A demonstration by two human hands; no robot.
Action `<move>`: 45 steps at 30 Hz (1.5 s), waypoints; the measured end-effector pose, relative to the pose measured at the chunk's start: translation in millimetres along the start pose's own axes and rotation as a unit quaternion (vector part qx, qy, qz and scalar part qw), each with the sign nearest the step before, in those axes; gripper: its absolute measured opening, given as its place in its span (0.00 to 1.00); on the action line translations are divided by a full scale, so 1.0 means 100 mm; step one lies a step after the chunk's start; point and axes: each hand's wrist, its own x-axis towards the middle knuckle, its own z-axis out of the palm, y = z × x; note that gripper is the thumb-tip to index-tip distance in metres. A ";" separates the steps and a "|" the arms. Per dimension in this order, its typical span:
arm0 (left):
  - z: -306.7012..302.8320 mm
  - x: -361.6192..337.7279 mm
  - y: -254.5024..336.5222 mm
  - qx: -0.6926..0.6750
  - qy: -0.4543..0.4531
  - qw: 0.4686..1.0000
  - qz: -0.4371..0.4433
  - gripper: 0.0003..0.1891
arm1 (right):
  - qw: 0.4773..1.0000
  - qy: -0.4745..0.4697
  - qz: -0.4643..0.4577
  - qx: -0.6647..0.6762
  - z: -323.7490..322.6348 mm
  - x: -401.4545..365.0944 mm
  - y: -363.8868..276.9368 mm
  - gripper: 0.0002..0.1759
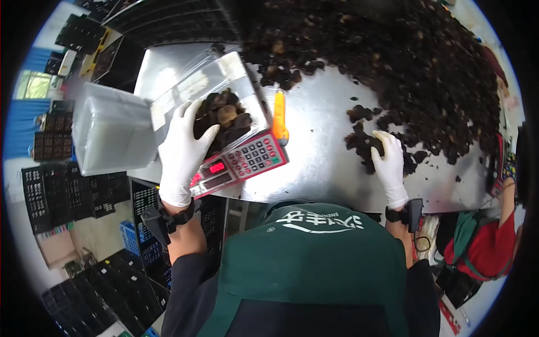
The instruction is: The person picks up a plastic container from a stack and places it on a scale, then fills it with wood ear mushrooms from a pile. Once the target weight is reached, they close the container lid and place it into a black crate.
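Note:
My left hand (188, 149), in a white glove, rests at the clear plastic tray (238, 70), its thumb and fingers apart beside a heap of dark, mushroom-like pieces (226, 115). This tray sits on a red-framed digital scale (252, 156), whose lit display shows zeros. On the right, my gloved right hand (388, 163) reaches down at a small cluster of the same dark pieces (359, 137). Its thumb and fingers are curved and apart, with dark pieces showing between them; a firm grip is not visible.
A large pile of dark pieces (382, 50) covers the metal table (320, 118) at the back and right. An orange-handled tool (280, 118) lies beside the scale. Stacked clear trays (112, 132) stand left. Black crates (48, 196) fill the far left. A person in red (485, 247) is at right.

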 end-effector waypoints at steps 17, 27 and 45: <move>0.25 0.53 0.19 0.097 0.130 0.983 0.079 0.05 | 0.992 0.083 0.024 0.092 -0.18 -0.18 -0.06 0.13; 0.94 -0.32 1.78 -0.320 -0.251 0.859 0.311 0.14 | 0.529 -0.154 0.319 0.771 0.11 -0.55 -0.75 0.24; 2.21 0.06 2.37 -0.362 -0.211 0.873 0.248 0.18 | 0.968 0.051 0.246 -0.009 -0.67 -1.64 0.32 0.09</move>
